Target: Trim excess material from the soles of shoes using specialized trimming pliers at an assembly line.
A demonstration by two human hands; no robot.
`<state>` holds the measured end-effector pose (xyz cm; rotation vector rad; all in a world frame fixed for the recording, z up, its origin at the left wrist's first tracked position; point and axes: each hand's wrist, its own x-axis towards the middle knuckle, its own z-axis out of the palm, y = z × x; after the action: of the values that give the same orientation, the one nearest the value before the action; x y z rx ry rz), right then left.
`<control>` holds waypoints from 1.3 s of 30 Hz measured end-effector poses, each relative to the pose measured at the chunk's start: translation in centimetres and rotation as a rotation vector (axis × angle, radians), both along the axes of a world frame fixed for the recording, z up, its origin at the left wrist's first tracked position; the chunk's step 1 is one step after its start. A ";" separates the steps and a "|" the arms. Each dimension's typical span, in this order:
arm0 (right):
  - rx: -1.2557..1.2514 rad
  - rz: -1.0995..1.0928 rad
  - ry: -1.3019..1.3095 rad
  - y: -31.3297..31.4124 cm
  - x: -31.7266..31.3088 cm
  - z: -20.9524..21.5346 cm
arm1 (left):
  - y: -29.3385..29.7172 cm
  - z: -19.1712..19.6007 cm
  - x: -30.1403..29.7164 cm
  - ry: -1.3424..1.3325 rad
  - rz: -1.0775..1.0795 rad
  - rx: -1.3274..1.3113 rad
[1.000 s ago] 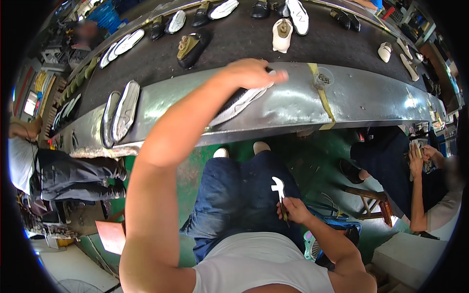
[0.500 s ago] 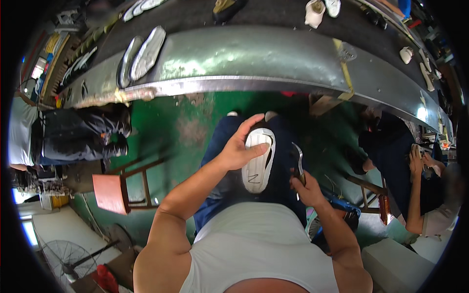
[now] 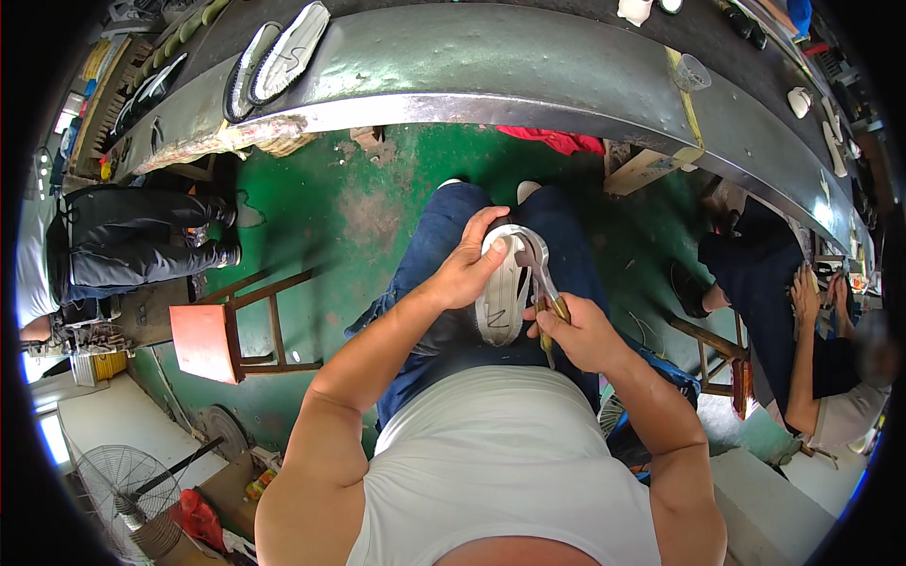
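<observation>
My left hand (image 3: 469, 269) grips the toe end of a shoe upper on a last (image 3: 502, 311), with its pale underside turned up and a dark pen mark near the heel. The shoe rests over my lap, and my left thumb presses on its underside. In my right hand (image 3: 582, 332) is a pair of lasting pincers (image 3: 541, 267) with curved metal jaws and brass-coloured handles. Those jaws reach the shoe's toe-side edge, close to my left thumb. Whether they pinch the upper's rim cannot be made out.
Ahead runs a workbench with a metal edge (image 3: 425, 71), bearing a pair of pale shoe parts (image 3: 291, 52). A red-topped stool (image 3: 203, 344) stands left, a fan (image 3: 123, 491) lower left. One person (image 3: 142, 236) is at the left, another (image 3: 802, 311) at the right. Red cloth (image 3: 557, 140) lies under the bench.
My right hand has brought the pincers up and left, from beside the shoe to its toe edge. My left hand still holds the shoe. The view has shifted, showing more floor.
</observation>
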<state>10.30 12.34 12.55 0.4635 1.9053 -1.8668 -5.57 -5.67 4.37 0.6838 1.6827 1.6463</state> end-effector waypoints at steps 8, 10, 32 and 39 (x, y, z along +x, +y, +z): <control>-0.301 -0.098 -0.258 2.2 -3.8 -0.1 | 1.5 1.5 -1.6 0.228 -0.028 -0.271; 0.231 0.103 -0.028 1.9 -4.2 -3.2 | 1.5 -0.7 -1.8 0.120 0.078 -0.172; -0.160 0.008 -0.354 5.3 -6.7 -0.6 | 4.3 0.4 -7.3 0.150 -0.360 -0.346; 0.514 0.152 0.065 4.9 -6.2 -4.5 | 3.4 -0.3 -7.3 0.527 -0.308 -0.336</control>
<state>4.06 17.21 8.09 0.3999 2.3912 -1.3006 -12.86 -2.30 4.07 1.2049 2.0247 0.9845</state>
